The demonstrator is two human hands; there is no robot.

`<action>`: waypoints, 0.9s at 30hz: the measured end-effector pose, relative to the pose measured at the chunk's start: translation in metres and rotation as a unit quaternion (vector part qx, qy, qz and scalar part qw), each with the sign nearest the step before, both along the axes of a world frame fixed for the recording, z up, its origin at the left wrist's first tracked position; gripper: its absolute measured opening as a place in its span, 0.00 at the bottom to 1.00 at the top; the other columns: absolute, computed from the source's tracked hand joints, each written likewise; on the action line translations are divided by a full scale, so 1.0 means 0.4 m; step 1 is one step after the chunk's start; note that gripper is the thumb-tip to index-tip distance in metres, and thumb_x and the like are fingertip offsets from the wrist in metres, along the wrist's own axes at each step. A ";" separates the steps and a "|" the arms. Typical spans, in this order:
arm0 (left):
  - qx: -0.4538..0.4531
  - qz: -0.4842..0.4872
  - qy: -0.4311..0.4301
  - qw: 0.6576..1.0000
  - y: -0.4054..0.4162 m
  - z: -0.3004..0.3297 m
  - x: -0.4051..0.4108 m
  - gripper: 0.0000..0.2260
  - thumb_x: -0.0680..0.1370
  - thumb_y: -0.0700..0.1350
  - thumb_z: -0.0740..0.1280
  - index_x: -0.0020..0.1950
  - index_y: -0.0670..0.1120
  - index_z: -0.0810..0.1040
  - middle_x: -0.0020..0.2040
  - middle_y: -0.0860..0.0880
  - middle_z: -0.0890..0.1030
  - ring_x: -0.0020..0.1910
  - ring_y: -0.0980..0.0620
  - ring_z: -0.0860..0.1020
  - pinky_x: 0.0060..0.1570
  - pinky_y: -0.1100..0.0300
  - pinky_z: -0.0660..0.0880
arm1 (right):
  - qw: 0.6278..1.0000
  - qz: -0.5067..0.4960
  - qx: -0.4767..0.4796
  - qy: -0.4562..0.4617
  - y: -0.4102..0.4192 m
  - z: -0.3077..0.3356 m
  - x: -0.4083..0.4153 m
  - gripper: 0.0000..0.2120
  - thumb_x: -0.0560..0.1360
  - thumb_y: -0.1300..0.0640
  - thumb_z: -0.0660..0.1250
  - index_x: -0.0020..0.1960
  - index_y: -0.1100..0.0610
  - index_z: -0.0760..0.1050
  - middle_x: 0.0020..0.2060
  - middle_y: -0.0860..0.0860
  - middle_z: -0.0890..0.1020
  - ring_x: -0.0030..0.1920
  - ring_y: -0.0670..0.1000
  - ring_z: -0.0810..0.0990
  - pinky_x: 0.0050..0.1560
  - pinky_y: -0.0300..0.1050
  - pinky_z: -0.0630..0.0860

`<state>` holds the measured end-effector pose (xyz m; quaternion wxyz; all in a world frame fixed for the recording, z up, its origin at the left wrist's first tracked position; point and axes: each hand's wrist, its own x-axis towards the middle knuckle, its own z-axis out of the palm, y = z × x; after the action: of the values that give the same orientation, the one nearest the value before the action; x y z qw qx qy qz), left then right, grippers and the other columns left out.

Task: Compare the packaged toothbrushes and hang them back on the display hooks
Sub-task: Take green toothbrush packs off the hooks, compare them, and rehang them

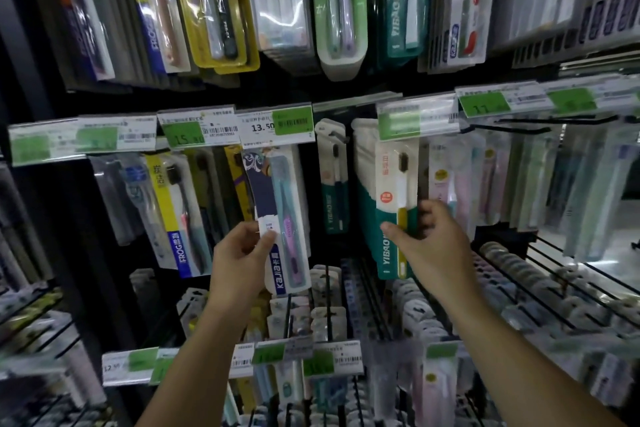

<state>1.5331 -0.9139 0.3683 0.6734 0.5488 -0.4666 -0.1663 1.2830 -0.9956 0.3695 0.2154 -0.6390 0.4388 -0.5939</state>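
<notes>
Filling nearly the whole view, the display rack (346, 104) carries rows of hanging packs behind a band of price labels (277, 126). In front of the middle row the person holds two packs up, both upright, with the long axis running from 12 to 6 o'clock.

The left hand (239, 253) is clenched on the Kajia pack (277, 218), a purple and blue card with a teal and a pink brush. The thumb presses its front face at the low left edge, so most of the pack stands at 12 o'clock from this grip. Its top reaches up just under the 13.50 label.

The right hand (429, 243) is grasping the Yibao pack (396, 204), white above and teal below, with a yellow handle. The thumb lies on the front near the middle and the fingers go around the right edge. This pack also rises to 12 o'clock from the grip, and its top passes behind a green label (398, 125), so I cannot tell whether its hole is already on a hook.

One bare hook (337, 137) shows between the two packs, at 1 o'clock from the left pack and at 11 o'clock from the right pack. Each hand seems about equally near to it. In my judgement, the coming move turns on lifting the pack's top end to hook level.
</notes>
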 end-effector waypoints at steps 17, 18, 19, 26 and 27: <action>-0.035 -0.040 0.013 0.998 0.106 0.002 0.004 0.09 0.73 0.50 0.71 0.51 0.50 0.83 0.44 0.48 0.88 0.43 0.47 0.86 0.44 0.48 0.84 | 0.980 0.145 0.015 -0.139 0.065 -0.037 -0.014 0.08 0.78 0.52 0.70 0.47 0.38 0.83 0.38 0.42 0.87 0.37 0.40 0.84 0.34 0.33 0.77; -0.027 -0.032 0.009 0.999 0.102 0.000 0.004 0.08 0.73 0.49 0.71 0.51 0.51 0.83 0.44 0.48 0.88 0.44 0.46 0.86 0.46 0.45 0.83 | 0.978 0.153 0.015 -0.142 0.069 -0.038 -0.017 0.09 0.79 0.53 0.70 0.48 0.38 0.83 0.38 0.41 0.86 0.38 0.40 0.84 0.36 0.32 0.77; -0.019 -0.024 0.005 1.000 0.098 -0.002 0.003 0.07 0.74 0.47 0.71 0.52 0.51 0.83 0.44 0.48 0.88 0.45 0.45 0.86 0.49 0.42 0.82 | 0.975 0.166 0.015 -0.146 0.072 -0.038 -0.019 0.10 0.79 0.54 0.69 0.48 0.38 0.83 0.39 0.41 0.86 0.38 0.39 0.84 0.36 0.31 0.77; -0.046 0.136 -0.088 0.986 0.081 -0.006 -0.108 0.12 0.78 0.46 0.70 0.61 0.52 0.75 0.52 0.51 0.80 0.49 0.54 0.80 0.48 0.57 0.76 | 0.963 0.211 0.029 -0.164 0.091 -0.042 -0.039 0.13 0.80 0.54 0.67 0.50 0.35 0.83 0.46 0.46 0.88 0.44 0.48 0.87 0.41 0.41 0.82; -0.060 0.120 -0.110 0.985 0.083 0.004 -0.148 0.11 0.78 0.52 0.69 0.59 0.55 0.75 0.51 0.54 0.80 0.49 0.56 0.79 0.45 0.62 0.74 | 0.963 0.211 0.029 -0.164 0.090 -0.048 -0.042 0.10 0.80 0.52 0.67 0.51 0.37 0.83 0.46 0.50 0.88 0.46 0.53 0.87 0.44 0.47 0.83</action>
<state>1.4738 -0.8806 0.3700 0.6645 0.5744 -0.4780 0.0053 1.2664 -0.9597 0.3504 0.4235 -0.6039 0.2702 -0.6188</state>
